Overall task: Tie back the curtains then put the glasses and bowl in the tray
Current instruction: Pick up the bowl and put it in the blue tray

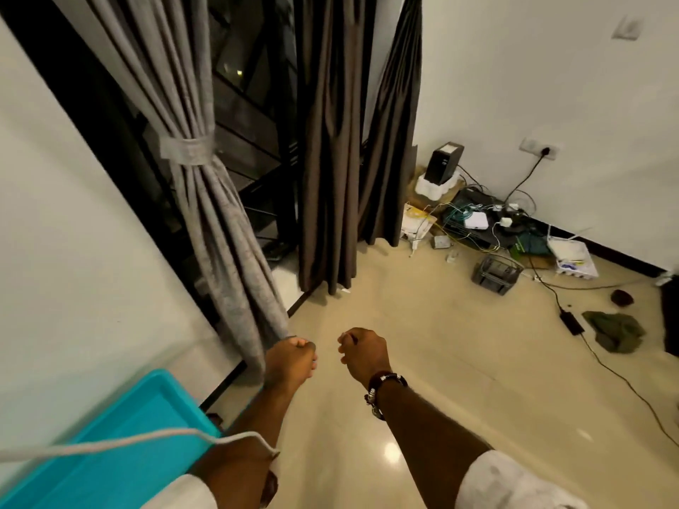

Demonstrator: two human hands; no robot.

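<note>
A grey curtain [205, 200] hangs at the left of the window, gathered by a pale tie-back band [187, 150]. Two dark brown curtains [330, 141] hang loose beside it. A turquoise tray [121, 431] sits at the lower left. My left hand [290, 361] is low, fingers curled, right beside the grey curtain's hem; whether it holds cloth I cannot tell. My right hand [363, 352], with a bracelet at the wrist, has curled fingers and nothing in it. No glasses or bowl are in view.
A white cord [139, 440] crosses over the tray and my left forearm. Cables, a router, boxes and a small crate [496, 273] clutter the floor by the right wall. A green cloth [617, 330] lies nearby. Beige tiled floor [422, 343] stretches ahead.
</note>
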